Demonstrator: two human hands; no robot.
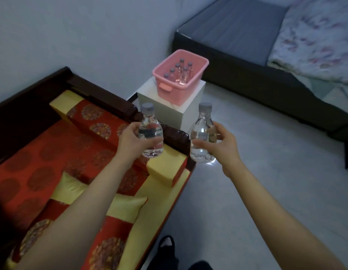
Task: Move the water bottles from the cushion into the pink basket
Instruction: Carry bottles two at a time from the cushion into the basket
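Left hand [133, 140] grips one clear plastic water bottle with grey cap [149, 131], upright, above the red-and-gold patterned cushion [58, 152]. Right hand [221, 143] grips a second clear bottle [203, 133] over the floor. Pink plastic basket [179, 90], on a white cube stand [175, 114], holds six bottles.

a white box [192, 102] stands on the pale floor [247, 172], near a dark bed [247, 80] with a flowery blanket [315, 36].
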